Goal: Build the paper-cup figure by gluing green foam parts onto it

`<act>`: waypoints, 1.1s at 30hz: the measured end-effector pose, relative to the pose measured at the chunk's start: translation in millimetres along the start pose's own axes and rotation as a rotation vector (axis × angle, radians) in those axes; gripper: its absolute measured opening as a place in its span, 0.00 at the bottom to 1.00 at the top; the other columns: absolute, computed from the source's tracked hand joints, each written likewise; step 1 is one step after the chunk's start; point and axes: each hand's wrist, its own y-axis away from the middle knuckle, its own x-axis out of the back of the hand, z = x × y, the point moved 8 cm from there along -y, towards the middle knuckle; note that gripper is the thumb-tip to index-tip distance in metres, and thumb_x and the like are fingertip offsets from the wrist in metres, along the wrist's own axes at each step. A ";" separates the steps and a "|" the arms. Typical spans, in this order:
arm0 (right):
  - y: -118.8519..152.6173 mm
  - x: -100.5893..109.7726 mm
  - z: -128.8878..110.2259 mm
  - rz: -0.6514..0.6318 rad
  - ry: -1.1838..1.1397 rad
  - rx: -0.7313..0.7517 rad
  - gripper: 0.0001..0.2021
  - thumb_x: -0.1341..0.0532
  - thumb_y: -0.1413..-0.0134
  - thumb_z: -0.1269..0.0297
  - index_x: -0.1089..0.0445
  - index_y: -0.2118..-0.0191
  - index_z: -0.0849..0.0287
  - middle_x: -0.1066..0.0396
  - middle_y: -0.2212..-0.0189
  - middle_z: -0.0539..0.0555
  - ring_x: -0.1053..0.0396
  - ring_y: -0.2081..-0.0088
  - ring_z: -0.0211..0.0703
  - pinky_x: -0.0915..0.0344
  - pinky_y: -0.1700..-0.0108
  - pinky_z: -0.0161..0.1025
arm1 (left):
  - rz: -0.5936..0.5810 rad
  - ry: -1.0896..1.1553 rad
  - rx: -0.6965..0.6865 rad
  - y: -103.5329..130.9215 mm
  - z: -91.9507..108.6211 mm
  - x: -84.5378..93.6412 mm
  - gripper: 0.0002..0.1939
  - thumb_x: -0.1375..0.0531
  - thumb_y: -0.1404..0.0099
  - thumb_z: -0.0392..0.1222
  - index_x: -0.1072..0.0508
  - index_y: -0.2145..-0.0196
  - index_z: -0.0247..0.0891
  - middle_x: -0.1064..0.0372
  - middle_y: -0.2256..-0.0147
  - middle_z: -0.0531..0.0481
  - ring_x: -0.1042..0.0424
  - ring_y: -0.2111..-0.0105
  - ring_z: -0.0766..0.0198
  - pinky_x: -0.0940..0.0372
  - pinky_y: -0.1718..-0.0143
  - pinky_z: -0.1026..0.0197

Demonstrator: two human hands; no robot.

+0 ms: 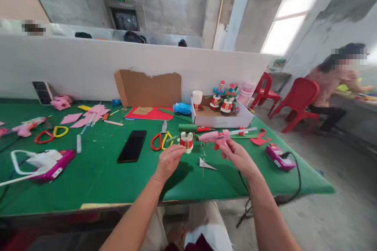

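Note:
My left hand is closed on a small red and white paper cup figure, which has a green roll on top and coiled green strips at its sides. In my right hand is a pink glue gun, its nozzle pointing left toward the cup figure, close beside it. Scissors with red and yellow handles lie just left of the figure. Below the gun, a white paper triangle rests on the green table.
A white box holds similar cup figures. Left of centre lies a black phone. Purple power strips sit right and left, with a cable over the right edge. A person sits far right by red chairs.

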 end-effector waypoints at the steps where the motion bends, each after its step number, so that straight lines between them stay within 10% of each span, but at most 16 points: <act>1: 0.1 -1.3 -0.4 -0.014 0.009 -0.002 0.25 0.40 0.52 0.46 0.34 0.57 0.63 0.35 0.74 0.49 0.43 0.76 0.35 0.44 0.72 0.35 | 0.001 -0.001 0.002 -0.3 -0.4 -0.6 0.08 0.44 0.33 0.34 0.24 0.65 0.36 0.23 0.66 0.47 0.24 0.66 0.68 0.29 0.62 0.68; 33: 2.4 -17.6 -10.8 -0.155 0.049 0.009 0.22 0.42 0.49 0.43 0.36 0.62 0.59 0.41 0.78 0.45 0.48 0.78 0.33 0.50 0.77 0.33 | 0.008 -0.010 0.022 -5.8 0.8 0.2 0.07 0.44 0.33 0.33 0.25 0.65 0.36 0.24 0.68 0.48 0.24 0.68 0.69 0.28 0.63 0.68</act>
